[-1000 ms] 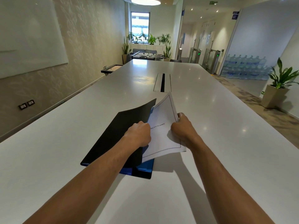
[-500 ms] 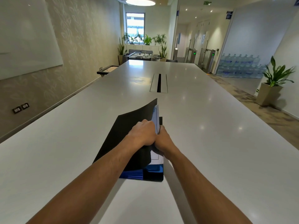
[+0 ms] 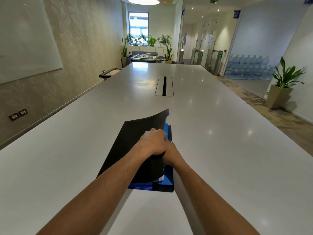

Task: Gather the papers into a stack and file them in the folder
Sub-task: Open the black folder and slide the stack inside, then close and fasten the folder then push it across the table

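Filing step: being carried out at the near middle of a long glossy white conference table [image 3: 211,116], seen from a head-worn camera looking down two bare forearms.
Folder: a thin black plastic folder with a blue inner lining [image 3: 167,182] is lying on the table, its long axis running away from the person.
Cover: the black front cover [image 3: 135,141] is being held raised and bowed upward, hinged along the left side and opening toward the right.
Left hand: the left hand [image 3: 152,141] is being curled over the cover's right edge, gripping it and keeping it lifted.
Right hand: the right hand [image 3: 171,152] is being pushed in under the cover from the right; its fingers are hidden, so whether it is gripping anything cannot be told.
Papers: only a pale sliver of white paper sheets [image 3: 160,179] is showing beneath the cover's near corner, inside the folder.
Key relation: the papers are lying directly beneath and left of the right hand, which is the nearer one; seating them probably means pushing leftward toward the hinge.
Background: a potted green plant [image 3: 284,78] is standing far right.
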{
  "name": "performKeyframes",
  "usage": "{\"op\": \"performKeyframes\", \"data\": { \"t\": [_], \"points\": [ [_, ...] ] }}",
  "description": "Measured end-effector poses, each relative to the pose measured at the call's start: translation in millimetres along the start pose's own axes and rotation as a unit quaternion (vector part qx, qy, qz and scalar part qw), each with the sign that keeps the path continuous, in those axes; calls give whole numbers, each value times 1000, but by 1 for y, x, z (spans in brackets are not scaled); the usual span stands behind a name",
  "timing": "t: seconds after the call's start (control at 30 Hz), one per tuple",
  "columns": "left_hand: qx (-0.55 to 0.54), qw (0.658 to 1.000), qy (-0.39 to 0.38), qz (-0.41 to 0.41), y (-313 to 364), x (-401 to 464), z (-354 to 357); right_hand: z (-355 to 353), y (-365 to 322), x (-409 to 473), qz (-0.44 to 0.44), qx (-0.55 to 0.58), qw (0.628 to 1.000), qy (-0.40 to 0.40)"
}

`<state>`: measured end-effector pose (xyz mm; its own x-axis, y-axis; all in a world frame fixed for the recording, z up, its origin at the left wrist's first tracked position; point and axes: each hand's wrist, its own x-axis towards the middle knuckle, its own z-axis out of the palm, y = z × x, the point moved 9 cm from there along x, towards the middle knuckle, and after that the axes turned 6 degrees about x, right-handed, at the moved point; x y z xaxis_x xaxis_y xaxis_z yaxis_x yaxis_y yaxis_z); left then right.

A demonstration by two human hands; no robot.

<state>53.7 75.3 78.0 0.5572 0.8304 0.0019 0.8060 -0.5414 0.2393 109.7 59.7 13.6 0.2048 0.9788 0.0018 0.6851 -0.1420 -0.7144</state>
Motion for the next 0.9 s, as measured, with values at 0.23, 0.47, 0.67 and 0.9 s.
{"op": "performKeyframes", "data": {
  "t": [0.23,0.47,0.67,0.9],
  "points": [
    [0,1000,12,28,-4,2,24,-42,22,-38,-3,-3,976,218],
    [22,994,91,52,-24,1,48,-45,41,-44,-4,49,966,254],
    [-108,981,136,86,-44,-6,59,-29,29,-38,-67,-36,979,190],
    [0,982,134,134,-33,-3,71,-26,16,-43,-134,-117,966,188]
  ]
}}
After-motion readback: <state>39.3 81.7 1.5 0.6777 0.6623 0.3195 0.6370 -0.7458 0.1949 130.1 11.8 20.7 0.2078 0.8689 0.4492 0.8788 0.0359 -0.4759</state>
